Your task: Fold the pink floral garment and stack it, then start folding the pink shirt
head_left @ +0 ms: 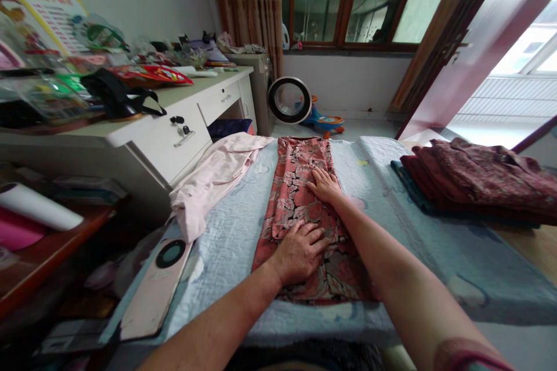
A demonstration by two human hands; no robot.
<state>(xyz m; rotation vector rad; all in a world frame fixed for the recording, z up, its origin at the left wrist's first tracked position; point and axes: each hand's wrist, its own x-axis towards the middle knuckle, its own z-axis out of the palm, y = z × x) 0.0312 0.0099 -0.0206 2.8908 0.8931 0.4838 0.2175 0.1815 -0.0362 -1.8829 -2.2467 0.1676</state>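
A red floral garment (296, 197), with grey and black in its print, lies folded lengthwise on the light blue quilted cover (230, 214). Its near end spreads wider than its far end. My left hand (300, 252) rests on the near part, palm down with fingers spread. Farther up, my right hand (324, 184) lies flat near the garment's right edge, fingers stretched out. Neither hand grips anything. To the left lies a crumpled pale pink garment (217, 177).
Folded dark red and teal clothes (487, 179) are stacked at the right. A pale pink phone (159, 284) lies at the near left edge. Beyond stand a cluttered white desk (174, 133), a washing machine with its round door (290, 100) open, and a blue-orange ride-on toy (324, 120).
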